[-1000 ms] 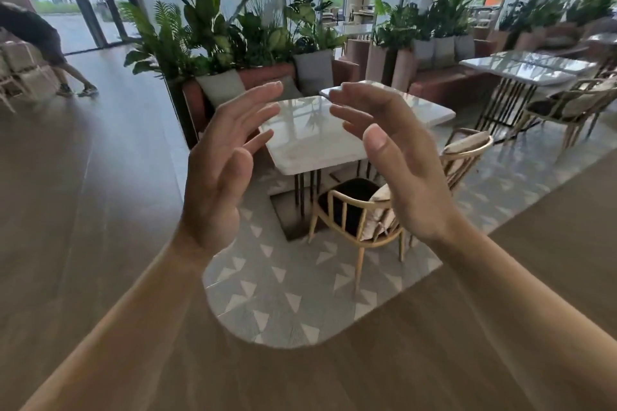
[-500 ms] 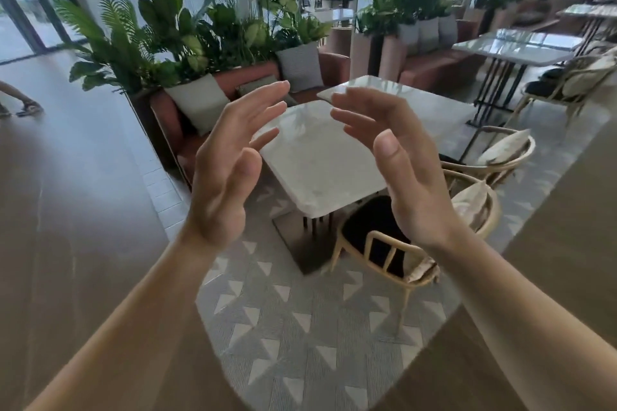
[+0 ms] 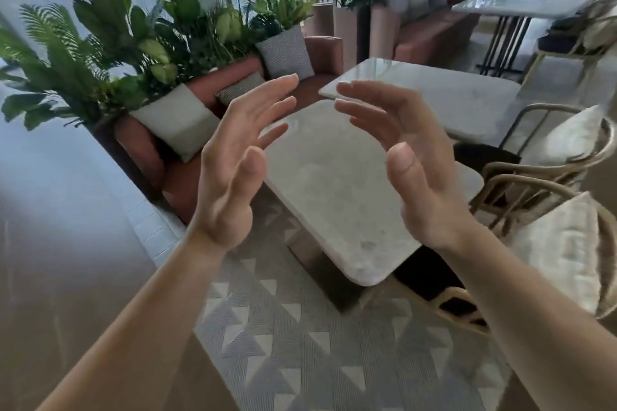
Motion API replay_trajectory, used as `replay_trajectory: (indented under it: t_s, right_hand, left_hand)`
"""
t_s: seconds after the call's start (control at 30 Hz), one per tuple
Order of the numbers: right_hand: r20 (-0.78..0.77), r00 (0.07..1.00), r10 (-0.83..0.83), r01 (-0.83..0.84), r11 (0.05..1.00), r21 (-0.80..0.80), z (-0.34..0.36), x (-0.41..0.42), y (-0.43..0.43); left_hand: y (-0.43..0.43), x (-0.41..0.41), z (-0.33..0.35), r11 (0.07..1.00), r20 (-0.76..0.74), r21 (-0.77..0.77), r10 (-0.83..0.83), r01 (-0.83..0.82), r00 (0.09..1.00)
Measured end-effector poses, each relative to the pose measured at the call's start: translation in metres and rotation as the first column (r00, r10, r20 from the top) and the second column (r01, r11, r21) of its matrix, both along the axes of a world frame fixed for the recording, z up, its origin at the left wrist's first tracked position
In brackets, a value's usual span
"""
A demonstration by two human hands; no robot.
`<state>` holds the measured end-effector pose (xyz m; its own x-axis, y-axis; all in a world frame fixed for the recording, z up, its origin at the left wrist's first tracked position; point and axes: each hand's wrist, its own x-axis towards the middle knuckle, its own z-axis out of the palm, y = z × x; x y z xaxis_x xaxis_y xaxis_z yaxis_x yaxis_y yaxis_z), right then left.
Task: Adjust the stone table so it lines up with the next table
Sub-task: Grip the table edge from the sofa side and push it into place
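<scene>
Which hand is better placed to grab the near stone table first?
Right, slightly. The right hand hovers open above the stone table, whose near corner lies below it; the left hand, also open, hangs beyond the table's left edge.

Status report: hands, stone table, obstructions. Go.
Left hand and right hand open, empty, raised short of the table. Near white stone table untouched, skewed against the next stone table. Wooden chairs crowd its right side.

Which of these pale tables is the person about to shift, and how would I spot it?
Start at the long reddish sofa under the plants. Two pale stone tables stand before it on the patterned rug. It is the nearer stone table, framed between the open left hand and right hand, sitting askew to the farther table.
</scene>
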<state>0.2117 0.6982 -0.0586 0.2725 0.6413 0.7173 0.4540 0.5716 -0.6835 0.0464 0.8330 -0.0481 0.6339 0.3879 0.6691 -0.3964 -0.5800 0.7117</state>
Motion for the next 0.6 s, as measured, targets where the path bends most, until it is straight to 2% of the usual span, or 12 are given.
replay_trajectory:
  t_s: [0.2, 0.33, 0.6]
  right_hand:
    - [0.002, 0.995, -0.101, 0.101, 0.995, 0.006, -0.006, 0.019, 0.103]
    - [0.000, 0.970, -0.242, 0.242, 0.970, -0.028, -0.022, 0.022, 0.165]
    - [-0.037, 0.835, -0.550, 0.547, 0.834, -0.069, -0.075, -0.010, 0.268]
  left_hand:
    - [0.120, 0.028, -0.002, 0.995, 0.042, -0.040, -0.092, 0.094, 0.995]
    - [0.197, 0.046, -0.023, 0.977, 0.026, -0.112, -0.177, 0.179, 0.984]
    - [0.341, 0.083, -0.083, 0.863, -0.007, -0.150, -0.489, 0.482, 0.873]
